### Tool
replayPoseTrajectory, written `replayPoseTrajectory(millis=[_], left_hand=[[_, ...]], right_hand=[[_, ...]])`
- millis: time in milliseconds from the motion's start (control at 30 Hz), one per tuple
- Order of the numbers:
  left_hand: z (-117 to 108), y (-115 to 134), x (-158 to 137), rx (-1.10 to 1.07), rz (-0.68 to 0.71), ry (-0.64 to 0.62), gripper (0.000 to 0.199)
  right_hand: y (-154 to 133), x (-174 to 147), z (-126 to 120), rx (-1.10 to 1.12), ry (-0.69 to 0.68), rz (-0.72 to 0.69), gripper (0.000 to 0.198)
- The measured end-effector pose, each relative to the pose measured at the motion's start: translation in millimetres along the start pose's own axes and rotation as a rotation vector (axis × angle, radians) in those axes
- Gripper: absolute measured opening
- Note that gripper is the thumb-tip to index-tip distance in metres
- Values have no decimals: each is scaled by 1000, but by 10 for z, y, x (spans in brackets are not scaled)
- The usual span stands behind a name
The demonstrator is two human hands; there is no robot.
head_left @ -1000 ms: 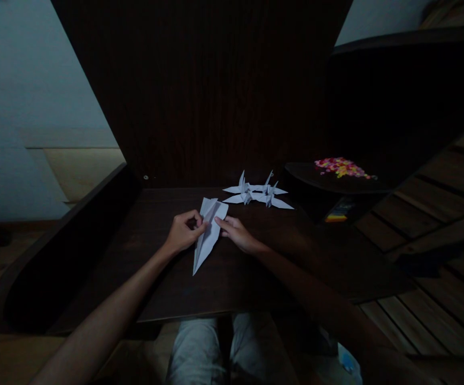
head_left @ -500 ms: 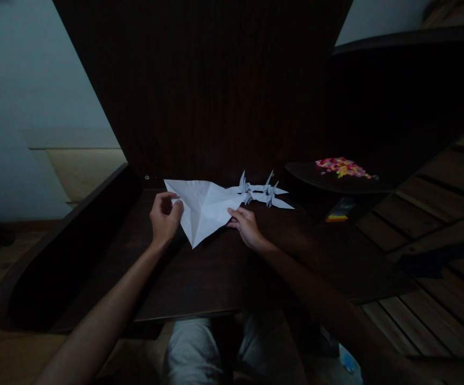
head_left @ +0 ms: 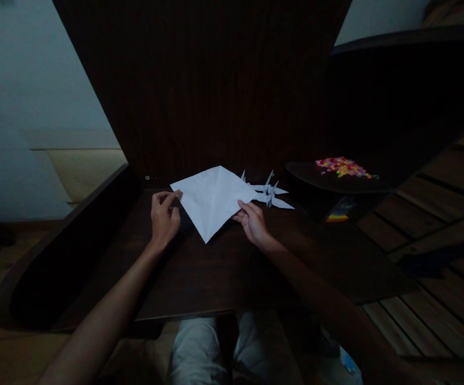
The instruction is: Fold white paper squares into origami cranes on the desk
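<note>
A white sheet of paper with fold creases is spread in a diamond shape, one corner pointing towards me. My left hand is at its left corner, fingers curled and fingertips on the paper, the thumb a little apart below. On the other side my right hand pinches the lower right edge, thumb on top and fingers beneath. Just beyond the right corner are several white folded paper cranes, partly hidden behind the sheet.
The dark wooden desk has a tall back panel and a raised left side edge. A small shelf on the right bears a pile of pink, red and yellow bits. Slatted wood lies further right.
The paper has opened flatter and shifted right and away from me, covering more of the cranes. My right hand has moved slightly right with it; the left thumb has come off the paper.
</note>
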State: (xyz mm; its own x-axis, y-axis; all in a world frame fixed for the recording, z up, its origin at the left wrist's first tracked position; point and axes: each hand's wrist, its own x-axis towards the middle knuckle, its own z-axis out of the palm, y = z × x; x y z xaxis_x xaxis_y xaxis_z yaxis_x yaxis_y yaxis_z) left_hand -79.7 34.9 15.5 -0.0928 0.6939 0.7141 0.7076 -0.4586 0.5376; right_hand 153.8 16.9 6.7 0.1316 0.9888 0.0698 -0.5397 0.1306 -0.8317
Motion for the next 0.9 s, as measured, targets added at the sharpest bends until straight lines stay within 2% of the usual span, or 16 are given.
replayPoseTrajectory(millis=[67, 133, 233, 300, 567, 800, 900], left_hand=[[3, -12, -9, 96, 112, -38, 53], [14, -26, -23, 158, 250, -133, 63], [46, -39, -56, 179, 422, -297, 70], [67, -38, -79, 160, 489, -368, 72], [73, -11, -104, 34, 579, -553, 85], [136, 17, -153, -88, 582, -477, 74], [132, 51, -162, -92, 592, -467, 71]], right_hand=[[-7, -3, 8, 11, 7, 3, 18], [-7, -7, 16, 28, 3, 10, 18], [-4, -17, 29, 64, -16, 35, 16], [-3, -23, 36, 82, -38, 70, 16], [-1, -8, 21, 140, -109, 155, 15], [-5, -33, 28, 161, -255, 222, 25], [-25, -51, 45, 151, -265, 219, 27]])
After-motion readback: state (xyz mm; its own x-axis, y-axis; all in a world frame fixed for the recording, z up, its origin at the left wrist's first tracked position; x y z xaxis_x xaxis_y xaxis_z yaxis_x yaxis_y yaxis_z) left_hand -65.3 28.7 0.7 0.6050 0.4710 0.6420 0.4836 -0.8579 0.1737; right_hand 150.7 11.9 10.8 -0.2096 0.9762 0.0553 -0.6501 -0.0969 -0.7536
